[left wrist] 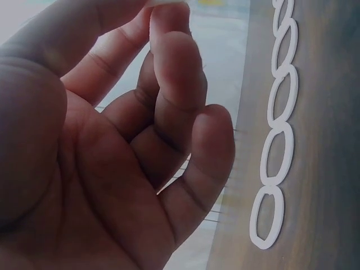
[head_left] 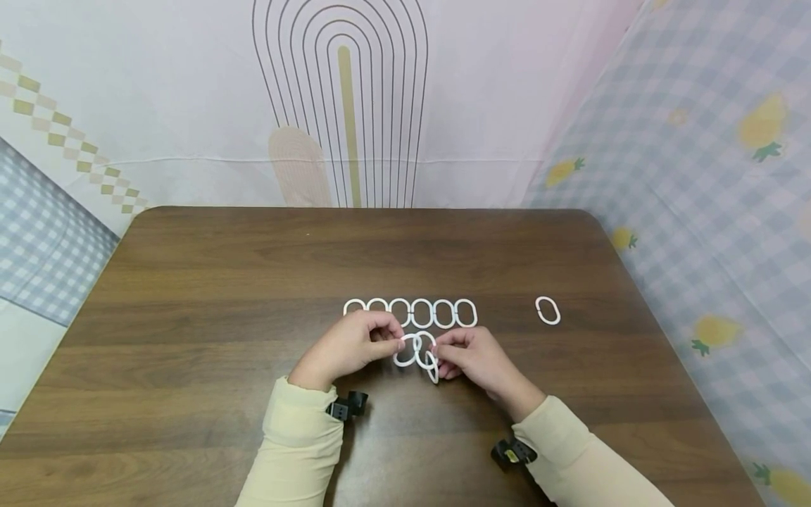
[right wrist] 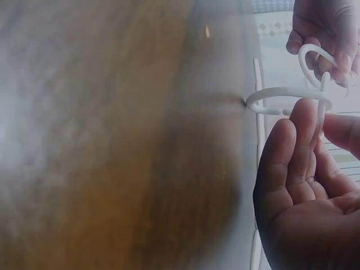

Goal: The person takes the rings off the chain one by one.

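Three white oval plastic links are hooked together in a short chain between the two hands. At the chain's left end, the left hand [head_left: 355,343] pinches one link [head_left: 405,363] between thumb and fingertip; its other fingers curl loosely, as the left wrist view shows. The right hand [head_left: 474,358] pinches the middle link [head_left: 426,334], which appears edge-on between thumb and fingers in the right wrist view. A third link [right wrist: 281,91] hangs from that middle one, beside the right fingers, with a small split in its side.
Just beyond the hands lies a side-by-side row of several white oval links [head_left: 444,314], its left end partly covered by the left hand. One more link [head_left: 548,310] lies apart to the right on the brown wooden table [head_left: 253,253]. Patterned cloths [head_left: 481,105] hang around the table.
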A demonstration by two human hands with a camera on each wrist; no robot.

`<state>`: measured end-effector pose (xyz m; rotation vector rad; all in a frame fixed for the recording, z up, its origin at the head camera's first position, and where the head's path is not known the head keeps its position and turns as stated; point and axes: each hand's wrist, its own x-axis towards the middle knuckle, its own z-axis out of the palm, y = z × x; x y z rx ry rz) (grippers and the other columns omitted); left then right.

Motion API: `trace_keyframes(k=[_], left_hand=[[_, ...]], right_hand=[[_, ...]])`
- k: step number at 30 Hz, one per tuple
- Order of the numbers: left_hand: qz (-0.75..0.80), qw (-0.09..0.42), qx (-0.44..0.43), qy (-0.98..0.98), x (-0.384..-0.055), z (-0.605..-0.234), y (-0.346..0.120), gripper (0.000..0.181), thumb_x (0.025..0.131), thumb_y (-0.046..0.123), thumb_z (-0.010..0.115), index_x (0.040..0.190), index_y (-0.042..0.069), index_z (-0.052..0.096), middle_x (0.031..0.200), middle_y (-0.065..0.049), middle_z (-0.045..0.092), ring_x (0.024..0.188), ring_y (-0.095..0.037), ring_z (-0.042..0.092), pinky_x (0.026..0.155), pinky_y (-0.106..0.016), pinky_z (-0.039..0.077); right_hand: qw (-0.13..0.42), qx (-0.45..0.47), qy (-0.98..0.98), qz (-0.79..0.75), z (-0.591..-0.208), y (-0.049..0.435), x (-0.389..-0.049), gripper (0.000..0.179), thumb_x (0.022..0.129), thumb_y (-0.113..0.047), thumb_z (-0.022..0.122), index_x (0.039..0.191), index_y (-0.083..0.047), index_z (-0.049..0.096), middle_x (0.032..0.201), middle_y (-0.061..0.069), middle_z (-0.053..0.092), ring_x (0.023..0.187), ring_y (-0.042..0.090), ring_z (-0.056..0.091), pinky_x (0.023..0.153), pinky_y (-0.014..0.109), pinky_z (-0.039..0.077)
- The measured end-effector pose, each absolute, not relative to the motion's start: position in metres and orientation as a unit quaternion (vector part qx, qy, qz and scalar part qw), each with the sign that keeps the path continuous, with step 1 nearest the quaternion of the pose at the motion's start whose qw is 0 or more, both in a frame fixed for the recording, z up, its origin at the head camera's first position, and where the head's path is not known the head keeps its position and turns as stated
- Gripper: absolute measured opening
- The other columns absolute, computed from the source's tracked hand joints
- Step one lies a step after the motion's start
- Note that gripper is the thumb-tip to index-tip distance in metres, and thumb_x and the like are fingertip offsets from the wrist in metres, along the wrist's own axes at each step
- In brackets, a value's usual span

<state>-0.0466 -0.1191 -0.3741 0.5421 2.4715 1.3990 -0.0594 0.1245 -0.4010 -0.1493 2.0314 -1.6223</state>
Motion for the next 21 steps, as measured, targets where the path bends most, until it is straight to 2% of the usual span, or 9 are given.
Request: trace_keyframes(k=[5, 12, 21], left_hand=[[0.475, 0.132, 0.187, 0.85, -0.0463, -0.3738, -0.1196, 0.004, 0.092, 0.013, 0.071, 0.088, 0.014, 0.069, 0.077, 0.008, 0.062, 0.073, -0.008, 0.058, 0.07, -0.026, 0.05], [0.471, 0.143, 0.188, 0.85, -0.0464, -0.3742, -0.1188, 0.004, 0.093, 0.014, 0.07, 0.09, 0.014, 0.069, 0.083, 0.008, 0.065, 0.079, -0.008, 0.062, 0.075, -0.026, 0.051], [0.473, 0.148, 0.201, 0.845, -0.0456, -0.3758, -0.1186, 0.004, 0.095, 0.014, 0.068, 0.092, 0.013, 0.067, 0.082, 0.007, 0.066, 0.076, -0.007, 0.06, 0.072, -0.027, 0.05]], right_hand=[[0.269, -0.049, 0.749, -0.603, -0.402, 0.125, -0.0594, 0.022, 0.091, -0.003, 0.062, 0.102, 0.016, 0.067, 0.071, 0.004, 0.067, 0.061, 0.012, 0.064, 0.059, 0.025, 0.055], [0.268, -0.044, 0.751, -0.601, -0.403, 0.1261, -0.0591, 0.023, 0.091, -0.003, 0.061, 0.103, 0.016, 0.066, 0.069, 0.005, 0.067, 0.06, 0.012, 0.064, 0.058, 0.025, 0.055], [0.269, -0.046, 0.75, -0.602, -0.4035, 0.1261, -0.0591, 0.024, 0.09, -0.003, 0.062, 0.104, 0.017, 0.066, 0.07, 0.005, 0.067, 0.06, 0.012, 0.064, 0.058, 0.025, 0.055]])
